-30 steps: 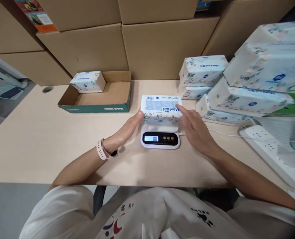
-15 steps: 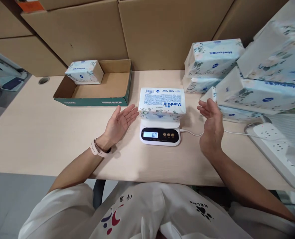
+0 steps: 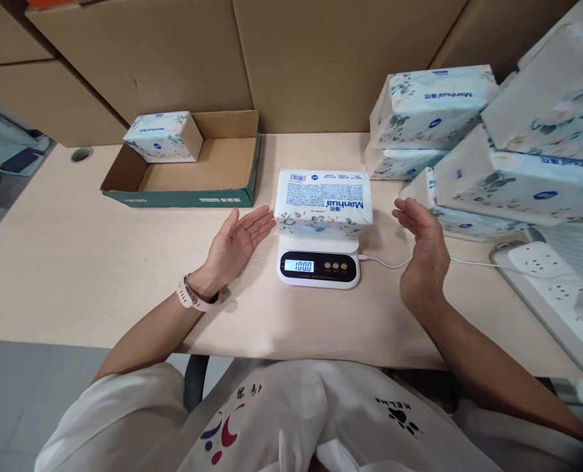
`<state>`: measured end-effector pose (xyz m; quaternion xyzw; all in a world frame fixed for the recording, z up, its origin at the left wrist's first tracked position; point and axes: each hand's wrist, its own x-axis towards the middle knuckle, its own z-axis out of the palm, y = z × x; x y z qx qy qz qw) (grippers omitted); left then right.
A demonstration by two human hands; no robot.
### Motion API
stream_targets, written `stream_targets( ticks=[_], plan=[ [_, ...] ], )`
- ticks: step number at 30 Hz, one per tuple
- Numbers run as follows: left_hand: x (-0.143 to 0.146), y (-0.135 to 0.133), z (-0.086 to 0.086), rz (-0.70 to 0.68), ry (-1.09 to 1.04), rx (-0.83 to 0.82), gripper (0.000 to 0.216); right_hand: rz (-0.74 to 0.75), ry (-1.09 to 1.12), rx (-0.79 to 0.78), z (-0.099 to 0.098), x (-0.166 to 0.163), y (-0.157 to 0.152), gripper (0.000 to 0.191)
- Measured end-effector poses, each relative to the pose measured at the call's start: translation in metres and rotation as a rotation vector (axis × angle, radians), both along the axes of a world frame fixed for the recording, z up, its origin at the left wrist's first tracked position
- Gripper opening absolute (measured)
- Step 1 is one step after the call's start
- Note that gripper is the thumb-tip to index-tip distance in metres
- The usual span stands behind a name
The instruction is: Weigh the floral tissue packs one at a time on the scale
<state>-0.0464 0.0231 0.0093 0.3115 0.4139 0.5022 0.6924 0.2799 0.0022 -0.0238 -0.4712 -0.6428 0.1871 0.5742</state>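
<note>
A white and blue floral pack of tissues (image 3: pixel 323 200) lies on a white digital scale (image 3: pixel 286 276), hiding most of its platform. The lit display reads what looks like 100.0. To the left of the pack, my left hand (image 3: pixel 240 242) is open, palm up, its fingertips close to the pack's side; whether they touch I cannot tell. My right hand (image 3: pixel 422 252) stands open to the right of the scale, apart from the pack, with its palm turned inward. Neither hand holds anything.
At the back left, a green-sided cardboard tray (image 3: pixel 178 198) holds one tissue pack (image 3: pixel 164 137). More tissue packs (image 3: pixel 433 108) are stacked at the right. A white cable (image 3: pixel 384 264) runs from the scale toward a power strip (image 3: pixel 547 269). Large cardboard boxes (image 3: pixel 331 65) line the back.
The scale's display has gone from 0.0 to about 100.0. Both hands keep nearly the same pose, and the view has shifted slightly.
</note>
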Motion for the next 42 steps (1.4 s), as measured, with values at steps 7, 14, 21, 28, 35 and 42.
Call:
stream_targets(
  ticks=[7,14,21,28,35,42],
  plan=[
    [0.001,0.000,0.000,0.004,0.020,0.006,0.054,-0.013,-0.024,-0.015,0.001,-0.001,-0.001,0.053],
    [0.001,0.000,-0.001,0.009,0.022,0.000,0.054,-0.039,-0.003,-0.036,0.004,-0.004,-0.003,0.057],
    [0.000,0.001,-0.001,0.009,0.015,0.001,0.053,-0.037,0.023,-0.005,0.003,-0.006,-0.002,0.053],
    [0.001,0.000,0.000,0.010,0.032,-0.004,0.055,0.013,-0.069,-0.055,0.003,0.000,-0.003,0.054],
    [0.002,-0.002,0.001,0.006,0.042,-0.013,0.069,0.218,-0.181,-0.241,-0.001,0.004,-0.003,0.072],
    [0.006,-0.007,0.005,-0.061,0.083,0.055,0.081,0.232,-0.345,-0.281,-0.008,0.003,0.002,0.077]
  ],
)
